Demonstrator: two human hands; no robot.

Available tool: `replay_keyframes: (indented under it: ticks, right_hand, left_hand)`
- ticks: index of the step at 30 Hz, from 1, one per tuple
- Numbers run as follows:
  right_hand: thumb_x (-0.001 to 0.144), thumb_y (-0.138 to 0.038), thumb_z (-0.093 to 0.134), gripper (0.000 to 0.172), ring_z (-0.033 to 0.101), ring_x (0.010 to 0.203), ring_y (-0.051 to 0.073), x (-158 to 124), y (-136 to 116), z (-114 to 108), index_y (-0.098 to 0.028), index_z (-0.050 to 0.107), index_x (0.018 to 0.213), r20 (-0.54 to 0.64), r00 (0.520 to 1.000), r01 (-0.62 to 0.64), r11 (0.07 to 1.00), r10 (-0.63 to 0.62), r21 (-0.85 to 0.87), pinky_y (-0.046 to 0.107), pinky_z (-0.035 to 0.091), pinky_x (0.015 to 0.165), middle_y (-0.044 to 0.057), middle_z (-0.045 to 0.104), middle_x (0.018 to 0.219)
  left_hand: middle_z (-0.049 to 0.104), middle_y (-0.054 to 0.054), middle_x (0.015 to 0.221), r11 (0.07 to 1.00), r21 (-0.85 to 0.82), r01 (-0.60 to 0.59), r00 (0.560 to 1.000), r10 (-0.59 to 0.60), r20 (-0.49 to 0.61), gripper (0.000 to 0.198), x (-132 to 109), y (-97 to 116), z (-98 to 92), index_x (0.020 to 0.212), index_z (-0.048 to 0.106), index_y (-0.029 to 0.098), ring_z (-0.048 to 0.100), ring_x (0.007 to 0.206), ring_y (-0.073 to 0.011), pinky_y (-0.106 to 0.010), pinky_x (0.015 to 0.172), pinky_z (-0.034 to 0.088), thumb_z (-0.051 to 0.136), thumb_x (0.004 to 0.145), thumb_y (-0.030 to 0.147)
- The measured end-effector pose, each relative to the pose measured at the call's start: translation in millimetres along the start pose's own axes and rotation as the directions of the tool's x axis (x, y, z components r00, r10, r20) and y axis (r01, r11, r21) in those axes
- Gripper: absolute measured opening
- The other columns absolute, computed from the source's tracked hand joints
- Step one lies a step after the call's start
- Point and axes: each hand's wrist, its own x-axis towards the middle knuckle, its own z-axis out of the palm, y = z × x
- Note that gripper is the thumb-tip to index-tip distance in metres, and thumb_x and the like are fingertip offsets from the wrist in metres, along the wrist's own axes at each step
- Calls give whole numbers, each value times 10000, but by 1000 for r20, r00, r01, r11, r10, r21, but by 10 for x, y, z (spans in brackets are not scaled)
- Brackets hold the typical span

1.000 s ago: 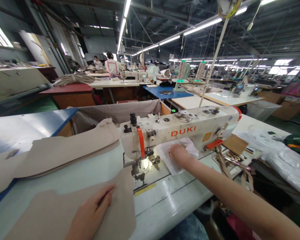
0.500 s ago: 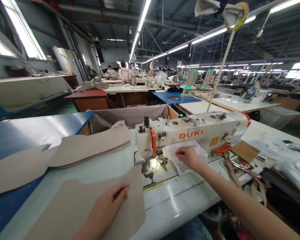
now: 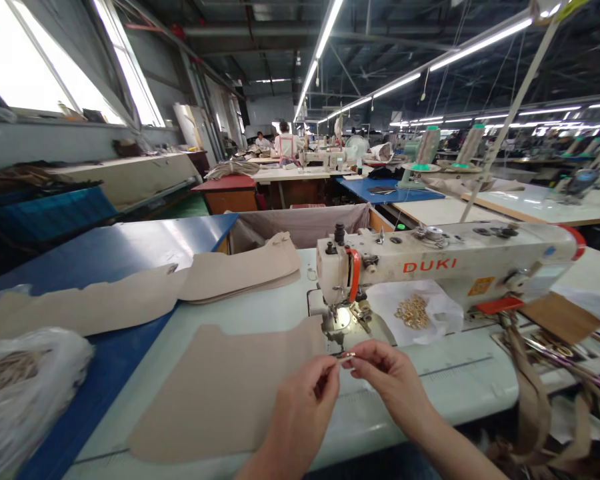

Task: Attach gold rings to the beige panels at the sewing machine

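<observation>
In front of the sewing machine's needle area, my left hand [image 3: 305, 400] pinches the end of a small narrow fabric strip [image 3: 342, 358]. My right hand [image 3: 387, 377] meets it there, its thumb and fingertips closed on a tiny gold-coloured metal piece [image 3: 350, 355] whose exact shape is too small to make out. Below and left of my hands, a large beige fabric panel [image 3: 225, 387] lies flat on the machine table. The sewing machine [image 3: 445, 267] stands just behind. On its bed, a white sheet [image 3: 387, 307] carries a pile of small gold-coloured metal pieces [image 3: 413, 312].
Stacked beige panels [image 3: 243, 270] lie at the back left, beside another panel [image 3: 105, 303] on the blue table [image 3: 145, 243]. A plastic bag [image 3: 35, 373] sits at the left edge. Fabric straps [image 3: 525, 373] hang off the table at right, near a brown board [image 3: 563, 317].
My right hand has left the white sheet, uncovering the gold pile, and come down left to my left hand. My left hand has moved right off the panel. The view has turned left.
</observation>
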Motion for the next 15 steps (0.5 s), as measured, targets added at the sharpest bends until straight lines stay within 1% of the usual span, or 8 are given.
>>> replay_keyframes:
  ticks: [4, 7, 9, 12, 13, 14, 15]
  right_hand:
    - [661, -438, 753, 284, 663, 710, 179, -17, 58, 59, -177, 691, 753, 3, 1000, 29, 999, -29, -24, 272, 519, 639, 43, 716, 740]
    - [728, -378, 697, 208, 643, 667, 162, -35, 124, 91, -176, 681, 773, -15, 994, 108, 984, -111, -139, 258, 509, 622, 35, 700, 722]
    - [775, -309, 635, 140, 630, 660, 156, -42, 175, 108, -175, 667, 796, -15, 978, 196, 939, -208, -281, 258, 502, 630, 32, 683, 718]
    - [799, -216, 551, 111, 616, 672, 155, -47, 226, 133, -174, 644, 841, 24, 940, 309, 824, -340, -475, 266, 490, 658, 29, 651, 726]
    - [797, -198, 537, 115, 612, 681, 155, -49, 229, 142, -174, 637, 849, 41, 936, 322, 801, -351, -504, 266, 485, 661, 30, 643, 738]
    - [793, -190, 533, 115, 609, 690, 156, -52, 223, 150, -174, 630, 853, 56, 940, 318, 800, -337, -508, 263, 480, 657, 30, 636, 751]
    - [791, -190, 533, 112, 608, 698, 156, -54, 211, 157, -176, 624, 855, 72, 952, 294, 822, -298, -488, 259, 477, 651, 29, 634, 760]
  left_hand:
    - [664, 18, 602, 999, 22, 48, 999, -47, -27, 229, -31, -42, -30, 772, 665, 234, 588, 515, -128, -217, 536, 463, 456, 840, 299]
    - [662, 19, 598, 996, 26, 83, 996, -83, -18, 226, -50, -42, -27, 766, 659, 231, 587, 511, -130, -219, 531, 453, 456, 840, 298]
    - [659, 19, 596, 996, 13, 93, 996, -93, 0, 218, -59, -36, -14, 771, 657, 232, 587, 511, -132, -222, 543, 456, 461, 837, 302]
    - [660, 16, 606, 993, -29, 112, 993, -110, 53, 211, -60, -35, 2, 759, 652, 235, 596, 534, -139, -229, 585, 464, 464, 833, 296]
    - [663, 14, 617, 991, -50, 126, 990, -122, 74, 212, -56, -41, 0, 749, 649, 234, 602, 550, -141, -231, 598, 464, 463, 832, 295]
    - [667, 12, 631, 986, -76, 146, 986, -139, 97, 214, -49, -50, -7, 743, 648, 233, 609, 571, -145, -234, 607, 464, 463, 831, 295]
    - [670, 9, 645, 979, -107, 175, 979, -161, 121, 216, -41, -63, -20, 743, 649, 231, 614, 589, -148, -236, 610, 462, 464, 829, 300]
